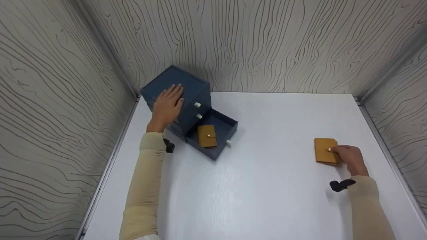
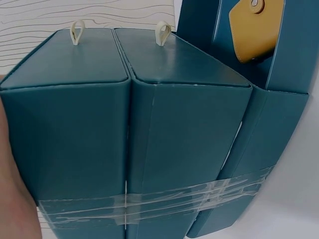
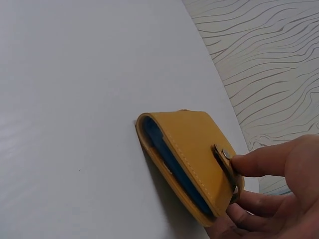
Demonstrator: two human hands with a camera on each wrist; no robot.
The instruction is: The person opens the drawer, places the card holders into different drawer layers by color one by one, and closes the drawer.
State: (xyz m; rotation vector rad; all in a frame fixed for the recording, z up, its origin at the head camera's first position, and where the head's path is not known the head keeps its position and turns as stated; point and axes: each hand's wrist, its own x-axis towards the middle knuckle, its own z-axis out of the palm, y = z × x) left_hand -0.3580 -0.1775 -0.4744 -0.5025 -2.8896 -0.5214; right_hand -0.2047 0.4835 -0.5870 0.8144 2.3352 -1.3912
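Observation:
With its fingers extended, my left hand [image 1: 168, 106] rests on top of a dark blue drawer box [image 1: 191, 81]. The box's bottom drawer [image 1: 223, 128] is pulled out, and a mustard-yellow wallet [image 1: 204, 134] with a snap strap lies inside it. On the right, a second yellow wallet [image 1: 322, 150] is pinched at its strap edge by my right hand [image 1: 352, 159]. In the right wrist view this wallet [image 3: 192, 144] is tilted above the white table, its snap fastened and a blue inside showing along the open side. Only an edge of my left hand [image 2: 15, 194] shows in the left wrist view.
A white tabletop [image 1: 267, 166] lies between the hands. Wood-grain panels [image 1: 250, 46] stand behind and at both sides. Small pale loops [image 2: 163, 34] serve as pulls on the upper drawers, and clear tape [image 2: 159, 206] runs across the box's side.

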